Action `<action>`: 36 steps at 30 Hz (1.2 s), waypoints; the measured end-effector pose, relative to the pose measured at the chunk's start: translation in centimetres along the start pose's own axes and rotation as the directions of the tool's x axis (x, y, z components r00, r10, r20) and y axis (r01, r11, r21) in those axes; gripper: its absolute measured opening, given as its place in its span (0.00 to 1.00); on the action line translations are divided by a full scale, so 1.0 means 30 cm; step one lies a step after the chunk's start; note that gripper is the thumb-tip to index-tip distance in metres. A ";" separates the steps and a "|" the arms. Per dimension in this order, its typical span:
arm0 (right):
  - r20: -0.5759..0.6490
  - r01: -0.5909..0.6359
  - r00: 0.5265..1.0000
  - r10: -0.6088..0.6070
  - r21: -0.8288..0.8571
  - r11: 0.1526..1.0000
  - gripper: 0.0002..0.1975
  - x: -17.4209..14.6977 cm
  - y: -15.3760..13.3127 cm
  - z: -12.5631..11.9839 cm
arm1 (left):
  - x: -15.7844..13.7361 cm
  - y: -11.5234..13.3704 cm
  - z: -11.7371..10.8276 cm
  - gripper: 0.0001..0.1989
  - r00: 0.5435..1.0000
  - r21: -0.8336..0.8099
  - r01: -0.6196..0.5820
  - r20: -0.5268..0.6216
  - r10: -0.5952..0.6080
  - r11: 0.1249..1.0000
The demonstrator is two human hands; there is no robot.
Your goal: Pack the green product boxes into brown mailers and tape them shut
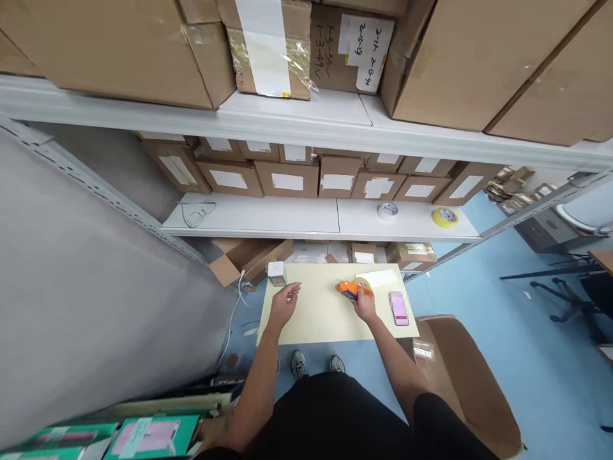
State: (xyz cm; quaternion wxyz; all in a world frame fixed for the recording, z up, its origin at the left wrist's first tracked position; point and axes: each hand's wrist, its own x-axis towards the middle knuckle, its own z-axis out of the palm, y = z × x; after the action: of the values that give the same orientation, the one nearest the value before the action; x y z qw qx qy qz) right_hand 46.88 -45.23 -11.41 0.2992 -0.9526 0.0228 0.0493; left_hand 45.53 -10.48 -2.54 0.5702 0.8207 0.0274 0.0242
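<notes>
Right hand (366, 305) with fingers around an orange tool (347, 289), left hand (284, 305) loose-fingered near a small box (276, 273)

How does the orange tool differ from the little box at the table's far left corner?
The orange tool shows dark blue too, while the little box is white with some green. The right hand holds the tool; no hand holds the box. The tool looks long and irregular, the box blocky. Both look small beside the table.
</notes>
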 end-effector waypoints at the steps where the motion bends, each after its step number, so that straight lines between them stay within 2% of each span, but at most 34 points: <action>1: 0.007 -0.028 1.000 0.028 0.006 1.000 0.21 -0.012 0.031 0.009 | -0.018 0.007 -0.003 0.18 1.000 0.009 0.003 -0.014 -0.002 1.000; 5: 0.038 -0.053 0.998 0.054 -0.005 0.999 0.22 -0.044 0.155 0.030 | -0.092 0.036 0.020 0.18 0.997 0.045 0.020 -0.070 -0.017 0.999; 9: 0.138 -0.058 0.988 0.072 -0.108 0.993 0.27 -0.063 0.274 0.048 | -0.173 0.059 0.096 0.18 0.994 0.073 0.077 -0.081 -0.071 0.994; 14: 0.301 -0.117 0.932 0.202 -0.278 0.953 0.29 -0.080 0.388 0.069 | -0.277 0.081 0.215 0.18 0.990 0.086 0.134 -0.054 -0.129 0.987; 18: 0.349 -0.155 0.900 0.262 -0.307 0.939 0.23 -0.098 0.444 0.063 | -0.342 0.078 0.280 0.17 0.983 0.062 0.174 -0.065 -0.170 0.983; 23: 0.321 -0.168 0.907 0.274 -0.322 0.932 0.24 -0.138 0.451 -0.003 | -0.396 0.100 0.305 0.17 0.979 0.041 0.171 -0.123 -0.165 0.984; 27: 0.212 -0.143 0.955 0.207 -0.280 0.949 0.23 -0.164 0.389 -0.050 | -0.461 0.157 0.276 0.16 0.980 0.073 0.127 -0.166 -0.113 0.989; 29: 0.128 -0.088 0.987 0.101 -0.106 0.990 0.24 -0.171 0.318 -0.045 | -0.519 0.182 0.236 0.17 0.971 0.095 0.106 -0.222 -0.083 0.990; 31: 0.078 0.029 0.996 -0.036 0.084 0.996 0.27 -0.184 0.206 -0.016 | -0.602 0.198 0.179 0.18 0.953 0.117 0.101 -0.296 -0.062 0.988; 34: 0.095 0.232 0.959 -0.268 0.286 0.930 0.30 -0.239 -0.037 0.054 | -0.779 0.198 0.069 0.20 0.903 0.150 0.131 -0.426 -0.055 0.980; 36: 0.126 0.331 0.898 -0.422 0.439 0.835 0.30 -0.315 -0.230 0.102 | -0.929 0.189 -0.008 0.22 0.856 0.153 0.159 -0.513 -0.059 0.975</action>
State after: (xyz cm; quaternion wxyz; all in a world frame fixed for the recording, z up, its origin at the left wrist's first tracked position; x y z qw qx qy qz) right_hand 37.73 -37.68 -8.97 0.4951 -0.8435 -0.1890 0.0872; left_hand 17.82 -14.24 2.62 0.4625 0.8333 0.2245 0.2031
